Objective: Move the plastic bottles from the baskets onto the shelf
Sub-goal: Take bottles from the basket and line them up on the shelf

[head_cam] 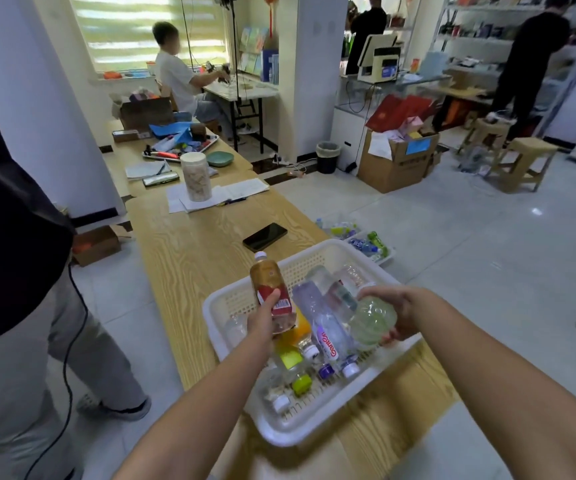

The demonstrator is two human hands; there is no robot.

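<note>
brown bottle (270, 285) left (green bottle (371, 322) right)

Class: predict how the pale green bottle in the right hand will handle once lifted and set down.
Probably light: the green bottle looks see-through and empty. Its clear plastic wall may dent under the right hand. Laid sideways, its round body would likely roll.
</note>
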